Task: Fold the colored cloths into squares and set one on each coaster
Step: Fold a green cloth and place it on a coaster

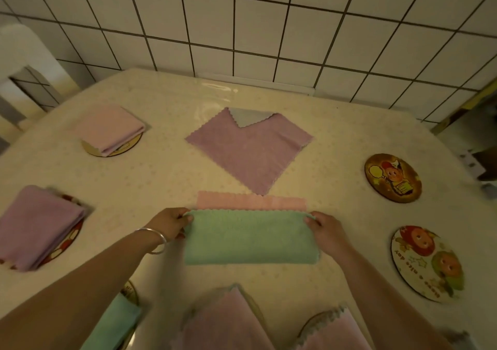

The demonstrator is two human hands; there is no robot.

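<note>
1. Head view, materials: a fleecy green cloth (251, 238) with zigzag-cut edges lies folded into a long rectangle on the counter (161, 172), which wears a glossy pale cover with a fine speckled print. A pink cloth (251, 203) of the same pile peeks out in a strip just behind it, touching its far edge.
2. A flat lilac cloth (250, 153) lies further back as a diamond, over a grey cloth (248, 117) whose corner shows at the top.
3. Two round printed coasters (393, 178) (427, 263) on the right are bare. On the left, two folded lilac squares (111, 129) (37, 226) each sit on a coaster, and more folded cloths rest on coasters along the near edge.
4. Open room: bare counter lies between the green cloth and the right coasters, and around the lilac diamond. A tiled wall (269, 27) closes off the far edge.
5. The left hand (169, 222), a bangle on its wrist, pinches the green cloth's far left corner with curled fingers (188, 217). The right hand (325, 228) pinches the far right corner likewise.
</note>
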